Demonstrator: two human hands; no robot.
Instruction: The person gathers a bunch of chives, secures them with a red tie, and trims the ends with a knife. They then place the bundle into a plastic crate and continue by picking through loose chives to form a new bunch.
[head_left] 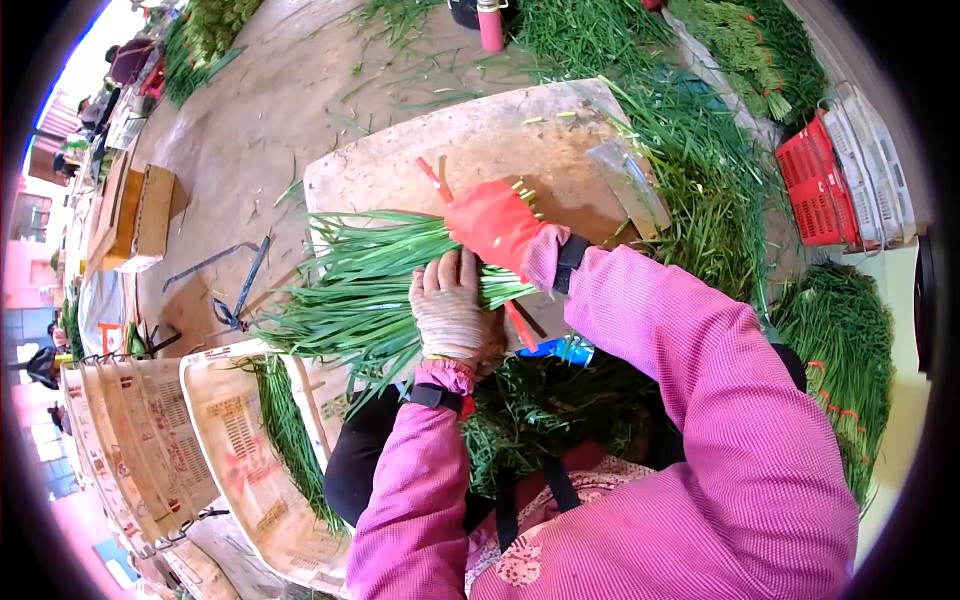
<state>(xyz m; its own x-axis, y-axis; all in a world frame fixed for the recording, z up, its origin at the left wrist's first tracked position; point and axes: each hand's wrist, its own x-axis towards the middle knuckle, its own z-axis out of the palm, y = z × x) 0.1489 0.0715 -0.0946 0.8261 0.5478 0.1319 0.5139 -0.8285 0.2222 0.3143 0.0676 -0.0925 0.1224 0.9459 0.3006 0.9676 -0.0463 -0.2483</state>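
Observation:
A bunch of long green garlic chives (370, 262) lies across a worn board (470, 135), its leaves fanned out to the left. My left hand (448, 308), in a pale knitted glove, has its fingers bent over the bunch from the near side. Just beyond it, my right hand (495, 230), in an orange-red glove, is closed over the stem end, and a few pale stem tips poke out past it. A red strip (521, 326) passes beneath the bunch; one end shows near me, the other beyond the right glove. The right fingertips are mostly hidden.
A flat blade-like tool (625, 172) lies on the board's right part. Loose greens (710, 190) are heaped to the right. A pale crate (235, 440) holding chives stands at left. Red baskets (818, 185) and tied bunches (840, 370) are far right. A pink bottle (490, 25) stands beyond.

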